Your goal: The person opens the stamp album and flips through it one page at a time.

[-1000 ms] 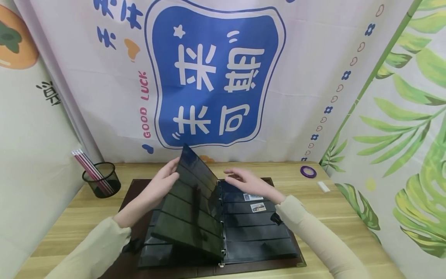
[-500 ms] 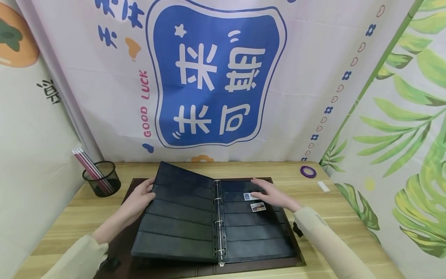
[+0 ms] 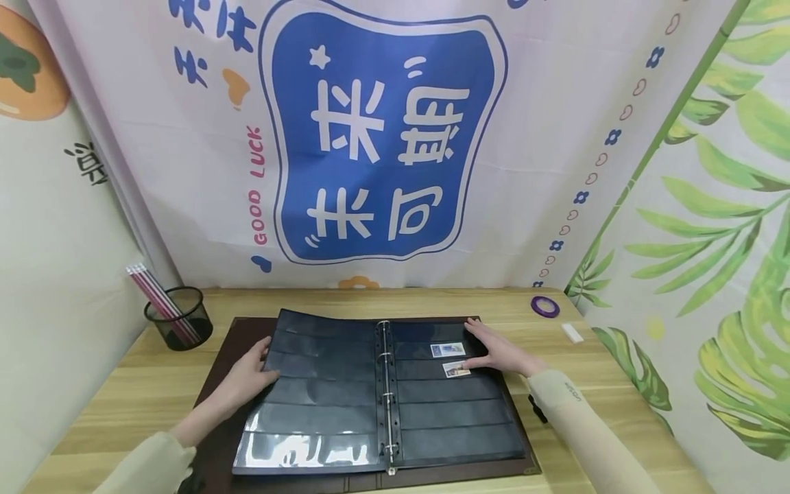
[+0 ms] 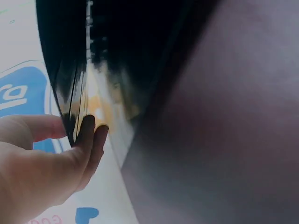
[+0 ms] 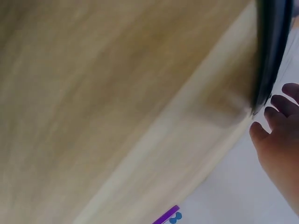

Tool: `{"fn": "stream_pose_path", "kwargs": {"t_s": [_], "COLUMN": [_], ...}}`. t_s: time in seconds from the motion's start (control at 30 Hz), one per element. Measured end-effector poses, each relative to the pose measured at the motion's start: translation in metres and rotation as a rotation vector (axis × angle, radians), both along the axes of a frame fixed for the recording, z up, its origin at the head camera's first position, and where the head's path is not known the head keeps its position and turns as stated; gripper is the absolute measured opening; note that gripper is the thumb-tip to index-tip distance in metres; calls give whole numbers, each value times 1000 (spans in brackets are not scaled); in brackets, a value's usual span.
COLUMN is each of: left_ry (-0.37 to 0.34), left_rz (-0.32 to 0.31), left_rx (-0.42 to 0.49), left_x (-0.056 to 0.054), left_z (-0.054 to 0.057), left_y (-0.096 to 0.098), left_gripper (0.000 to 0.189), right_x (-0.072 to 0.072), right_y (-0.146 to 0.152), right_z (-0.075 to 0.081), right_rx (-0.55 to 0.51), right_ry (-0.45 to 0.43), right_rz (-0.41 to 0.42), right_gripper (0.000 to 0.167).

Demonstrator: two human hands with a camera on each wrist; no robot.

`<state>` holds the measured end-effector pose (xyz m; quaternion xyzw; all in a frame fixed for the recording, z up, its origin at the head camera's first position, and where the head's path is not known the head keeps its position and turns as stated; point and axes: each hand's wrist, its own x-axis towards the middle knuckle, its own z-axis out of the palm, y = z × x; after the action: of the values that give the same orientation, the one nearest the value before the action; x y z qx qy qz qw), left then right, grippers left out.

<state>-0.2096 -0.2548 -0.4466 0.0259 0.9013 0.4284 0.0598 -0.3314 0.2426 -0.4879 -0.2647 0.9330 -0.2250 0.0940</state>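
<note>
A ring-bound stamp album lies open on the table, its dark brown cover (image 3: 247, 336) showing at the left. Black pocketed left page (image 3: 321, 387) and right page (image 3: 453, 415) meet at the metal rings (image 3: 387, 398). My left hand (image 3: 247, 377) holds the left page by its outer edge, thumb and fingers on opposite sides in the left wrist view. On the right page sit two stamps, an upper stamp (image 3: 447, 350) and a lower stamp (image 3: 453, 370). My right hand (image 3: 503, 351) rests at that page's upper right edge, fingers spread, thumb by the lower stamp.
A black mesh pen cup (image 3: 197, 326) with several pencils (image 3: 160, 298) stands at the back left. At the back right lie a purple ring-shaped item (image 3: 545, 307) and a white eraser-like block (image 3: 572, 333). A printed cloth (image 3: 382, 137) hangs behind the wooden table (image 3: 611, 384).
My left hand has brought the raised page over to the left and down, nearly flat. My right hand has moved right and slightly down, from near the rings to the right page's outer edge.
</note>
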Motion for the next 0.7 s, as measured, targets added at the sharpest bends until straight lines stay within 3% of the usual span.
{"fn": "stream_pose_path", "kwargs": {"t_s": [0.17, 0.33, 0.53, 0.7], "left_ry": [179, 300, 346, 382], "left_rz": [-25, -39, -23, -96], "left_rx": [-220, -301, -388, -464], "left_x": [2, 6, 10, 11], "left_z": [-16, -28, -35, -42], "left_y": [6, 12, 15, 11], "left_gripper": [83, 82, 81, 76], "right_x": [-2, -1, -2, -1], "right_y": [2, 3, 3, 2], "right_z": [-1, -1, -2, -2], "right_rx": [5, 27, 49, 47], "right_ry": [0, 13, 11, 11], "right_rz": [-10, -5, -13, -24], "right_gripper": [103, 105, 105, 105]}}
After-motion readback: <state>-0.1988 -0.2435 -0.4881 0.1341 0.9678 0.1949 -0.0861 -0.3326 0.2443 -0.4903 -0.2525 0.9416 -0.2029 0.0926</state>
